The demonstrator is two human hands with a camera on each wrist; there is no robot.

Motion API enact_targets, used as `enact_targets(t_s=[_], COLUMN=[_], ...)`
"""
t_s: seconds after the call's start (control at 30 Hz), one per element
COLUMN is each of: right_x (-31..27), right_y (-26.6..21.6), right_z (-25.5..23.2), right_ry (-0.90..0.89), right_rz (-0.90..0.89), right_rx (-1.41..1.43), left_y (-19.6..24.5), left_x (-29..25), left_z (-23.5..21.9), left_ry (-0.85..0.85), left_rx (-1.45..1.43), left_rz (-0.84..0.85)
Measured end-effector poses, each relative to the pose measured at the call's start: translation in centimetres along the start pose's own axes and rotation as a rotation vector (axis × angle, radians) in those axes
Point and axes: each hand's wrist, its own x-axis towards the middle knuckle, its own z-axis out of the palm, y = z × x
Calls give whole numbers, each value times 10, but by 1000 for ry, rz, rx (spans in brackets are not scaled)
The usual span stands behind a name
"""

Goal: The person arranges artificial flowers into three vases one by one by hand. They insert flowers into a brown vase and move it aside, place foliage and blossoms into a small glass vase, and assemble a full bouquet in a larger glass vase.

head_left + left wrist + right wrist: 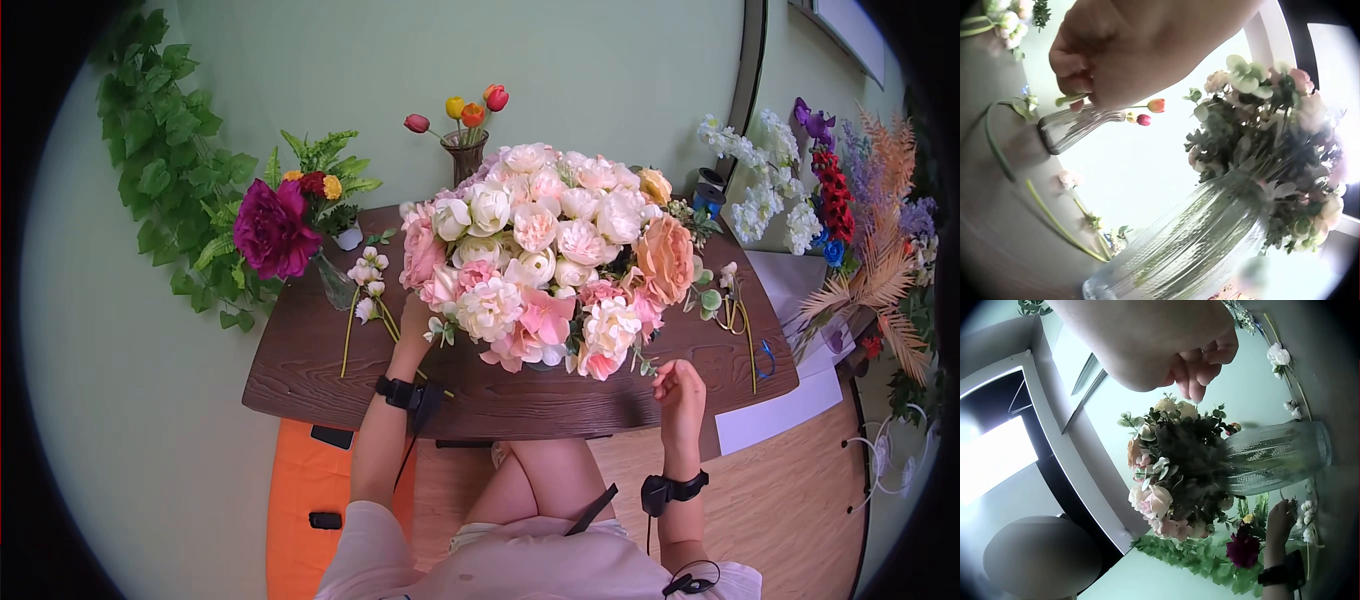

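Observation:
A large bouquet of pink, white and peach flowers (535,230) fills a ribbed clear glass vase (1191,244), (1272,456). At the bouquet's left side, partly hidden by blossoms in the head view, my left hand (415,330), (1122,53), (1280,522) has curled fingers and pinches a short green stem (1071,99). To the right of the bouquet my right hand (682,400), (1179,347) hangs with loosely bent fingers. Its fingertips are close to a small leafy sprig (646,368); whether they touch it is unclear. Nothing is visible in its grasp.
On the brown table (330,370), loose white-flowered stems (367,285) lie left and another stem (750,340) right, near scissors (733,315). A vase of tulips (465,158) stands behind; a purple flower (272,230) leans left. More flowers (870,240) stand far right.

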Motion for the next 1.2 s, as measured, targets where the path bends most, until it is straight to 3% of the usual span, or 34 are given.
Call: enact_targets(t_s=[0.03,0.07,0.1,0.17,0.3,0.33,0.4,0.43,0.5,0.6,0.63,0.7,0.9,1.0,1.07,1.2], right_x=[-3,-7,-9,-15,-28,-32,-39,-41,-43,-41,-42,-42,-28,-20,-16,1], right_y=[1,-1,-2,-7,-27,-35,-54,-63,-83,-109,-115,-126,-141,-148,-157,-175], right_z=[1,2,4,10,20,23,30,34,42,60,67,80,71,65,63,57], right_ry=[-1,3,7,-12,-138,-136,-309,-306,-474,-566,-567,-467,-540,-478,-343,-253], right_rz=[1,9,16,-7,-101,-101,-179,-179,-288,-419,-421,-386,-431,-526,-609,-740], right_rx=[2,-1,-2,-5,-15,-17,-62,-64,-160,-153,-155,-14,-70,-56,28,193], left_y=[2,5,9,69,123,135,159,172,194,226,235,243,262,265,266,267], left_x=[1,3,2,8,-10,-15,-28,-35,-46,-50,-50,-51,-45,-36,-24,0], left_z=[-6,-9,-14,-71,-127,-136,-151,-157,-163,-167,-168,-154,-140,-147,-155,-166], left_ry=[9,238,239,503,485,514,539,496,454,238,128,98,40,22,264,336], left_rx=[-22,-323,-320,-345,-559,-541,-525,-492,-460,-324,-284,-272,-343,-281,-178,-31], left_rz=[-53,-96,-94,6,-156,-94,-32,41,112,392,461,586,644,665,738,630])
